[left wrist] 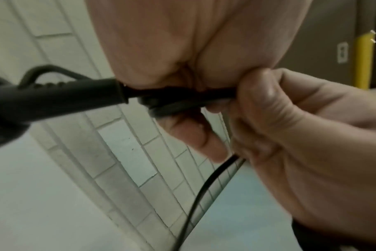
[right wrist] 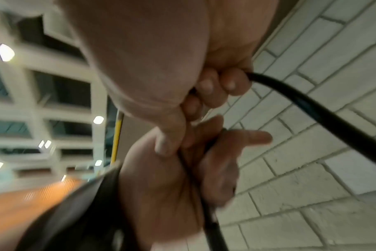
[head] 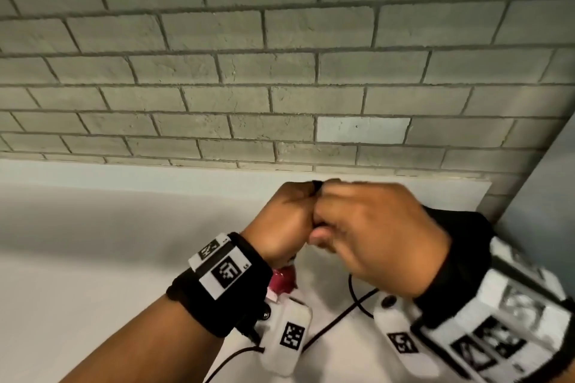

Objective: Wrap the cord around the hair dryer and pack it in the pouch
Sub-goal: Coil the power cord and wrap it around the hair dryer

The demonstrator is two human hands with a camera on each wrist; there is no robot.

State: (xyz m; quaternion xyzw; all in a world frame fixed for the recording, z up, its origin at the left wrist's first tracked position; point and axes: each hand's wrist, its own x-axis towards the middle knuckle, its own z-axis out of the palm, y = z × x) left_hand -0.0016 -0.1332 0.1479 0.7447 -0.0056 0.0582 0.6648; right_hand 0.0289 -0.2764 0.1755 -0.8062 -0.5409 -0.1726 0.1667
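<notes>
Both hands are raised together over a white table (head: 93, 258). My left hand (head: 287, 221) grips the end of the black hair dryer's handle (left wrist: 54, 100), where a few turns of black cord (left wrist: 178, 104) lie wound. The dryer's body is a dark blur at the left edge of the left wrist view. My right hand (head: 373, 236) presses against the left, its fingers (right wrist: 217, 83) curled round the cord (right wrist: 324, 115). The rest of the cord (head: 351, 288) hangs down in a loop below my right hand. No pouch is plainly in view.
A grey brick wall (head: 280, 71) rises right behind the table. A red and pink object (head: 281, 284) shows under my left wrist; I cannot tell what it is. A grey panel (head: 547, 190) closes off the right side.
</notes>
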